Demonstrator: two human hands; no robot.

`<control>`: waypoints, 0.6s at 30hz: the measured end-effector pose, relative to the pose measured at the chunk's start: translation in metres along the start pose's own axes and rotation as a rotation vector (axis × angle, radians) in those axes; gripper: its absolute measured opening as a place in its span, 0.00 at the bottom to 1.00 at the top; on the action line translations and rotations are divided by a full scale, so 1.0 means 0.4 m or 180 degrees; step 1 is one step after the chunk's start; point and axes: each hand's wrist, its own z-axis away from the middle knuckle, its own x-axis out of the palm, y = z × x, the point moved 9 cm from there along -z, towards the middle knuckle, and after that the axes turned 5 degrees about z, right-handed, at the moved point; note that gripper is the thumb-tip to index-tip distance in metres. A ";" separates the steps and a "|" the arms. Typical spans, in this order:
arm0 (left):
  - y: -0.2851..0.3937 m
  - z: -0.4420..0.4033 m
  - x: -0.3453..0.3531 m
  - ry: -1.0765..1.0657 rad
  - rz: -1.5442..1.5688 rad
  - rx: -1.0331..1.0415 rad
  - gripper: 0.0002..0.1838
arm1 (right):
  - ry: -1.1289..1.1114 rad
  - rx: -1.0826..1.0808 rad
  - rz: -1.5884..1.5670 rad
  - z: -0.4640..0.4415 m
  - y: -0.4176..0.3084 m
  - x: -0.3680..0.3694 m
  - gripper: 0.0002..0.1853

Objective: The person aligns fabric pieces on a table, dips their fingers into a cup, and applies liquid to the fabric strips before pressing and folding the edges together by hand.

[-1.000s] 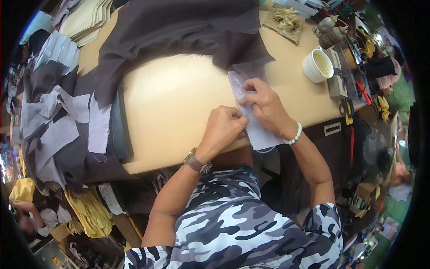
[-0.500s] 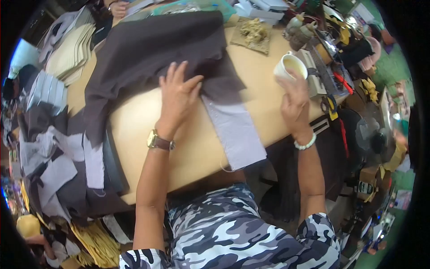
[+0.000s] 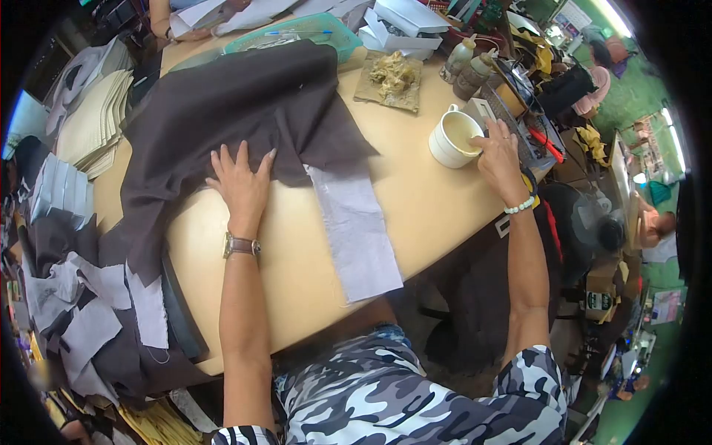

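Observation:
My left hand [image 3: 242, 185] lies flat with spread fingers on a dark brown cloth [image 3: 237, 104], at its near edge. A pale lilac strip [image 3: 358, 233] reaches from under the cloth toward the table's front edge. My right hand [image 3: 500, 163] is at the right rim of a white mug [image 3: 451, 144], one finger bent in over the rim. Its other fingers are loosely stretched beyond the rim, and I see nothing held in them. Something pale yellowish coats the inside of the mug. The mug stands upright on the table.
Beyond the mug are a board [image 3: 411, 100] with a yellowish lump, bottles [image 3: 472, 74] and a green basket [image 3: 348, 44]. Stacked cream sheets [image 3: 93, 122] and scraps [image 3: 93, 326] lie left. Another person's hand [image 3: 191, 35] shows at the far edge.
My right hand has come from above the mug to its right rim, one finger now bent inside. My left hand has flattened on the cloth with fingers spread. The view has shifted.

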 end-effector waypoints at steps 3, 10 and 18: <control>0.003 -0.039 0.010 0.0041 0.0040 0.0248 0.34 | 0.0668 0.0026 -0.0359 0.004 0.017 -0.061 0.19; 0.032 -0.064 -0.035 0.0264 0.0465 0.0538 0.32 | 0.0767 -0.0049 0.0081 0.074 -0.025 -0.120 0.14; 0.235 0.300 -0.145 -0.0239 0.0868 0.1507 0.22 | 0.0831 -0.0812 -0.1005 0.098 -0.233 -0.203 0.17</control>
